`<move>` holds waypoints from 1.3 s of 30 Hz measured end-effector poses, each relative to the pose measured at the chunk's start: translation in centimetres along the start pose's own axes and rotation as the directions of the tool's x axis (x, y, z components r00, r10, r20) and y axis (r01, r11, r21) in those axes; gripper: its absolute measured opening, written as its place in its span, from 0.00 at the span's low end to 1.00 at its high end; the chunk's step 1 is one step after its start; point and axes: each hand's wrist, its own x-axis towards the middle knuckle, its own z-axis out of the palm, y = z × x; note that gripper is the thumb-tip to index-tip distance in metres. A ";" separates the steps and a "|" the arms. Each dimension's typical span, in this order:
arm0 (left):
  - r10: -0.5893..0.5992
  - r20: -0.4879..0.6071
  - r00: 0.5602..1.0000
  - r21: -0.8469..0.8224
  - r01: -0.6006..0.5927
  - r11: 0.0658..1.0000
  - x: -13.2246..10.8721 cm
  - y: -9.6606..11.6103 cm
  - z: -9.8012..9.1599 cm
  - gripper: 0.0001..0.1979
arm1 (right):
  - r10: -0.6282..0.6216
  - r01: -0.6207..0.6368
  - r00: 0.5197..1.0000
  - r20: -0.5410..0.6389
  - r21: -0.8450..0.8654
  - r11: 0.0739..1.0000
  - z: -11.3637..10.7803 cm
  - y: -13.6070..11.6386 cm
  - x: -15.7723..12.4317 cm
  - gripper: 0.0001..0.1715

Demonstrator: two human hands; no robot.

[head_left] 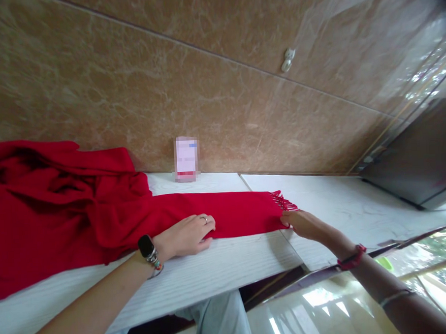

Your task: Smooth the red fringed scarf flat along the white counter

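A red scarf (228,211) with a fringed end (283,202) lies stretched along the white table. Its larger part is bunched in loose folds at the left. My left hand (191,233), with a watch and a ring, rests palm down on the scarf near its front edge, fingers slightly bent and thumb apart. At the fringed end, my right hand (297,223) pinches the near corner of the cloth between thumb and fingers. The narrow strip between both hands is flat.
A blurred pinkish box-like item (186,158) stands against the brown marbled wall (205,103) behind the scarf. A dark grey appliance-like block (410,154) sits at the far right. The table's front edge (228,287) runs above my legs and a shiny floor.
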 end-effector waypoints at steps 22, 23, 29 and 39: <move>-0.070 0.255 0.964 -0.178 0.118 0.977 -0.3 -0.4 0.8 0.20 | 0.160 -0.161 0.987 0.021 0.151 0.975 1.9 -7.8 5.4 0.26; -0.079 0.208 0.975 -0.176 0.117 0.978 -0.3 -0.6 0.9 0.20 | 0.184 -0.188 0.982 0.042 0.135 0.973 1.9 -7.4 5.4 0.25; -0.402 -0.013 0.916 -0.028 0.401 0.915 -0.3 -2.1 2.3 0.25 | 0.160 -0.134 0.984 -0.074 0.278 0.951 -0.6 -11.1 9.5 0.30; -0.540 0.112 0.834 0.036 0.540 0.841 -0.3 -2.3 2.0 0.38 | 0.019 0.006 0.992 -0.129 0.191 0.982 1.7 -10.3 12.2 0.26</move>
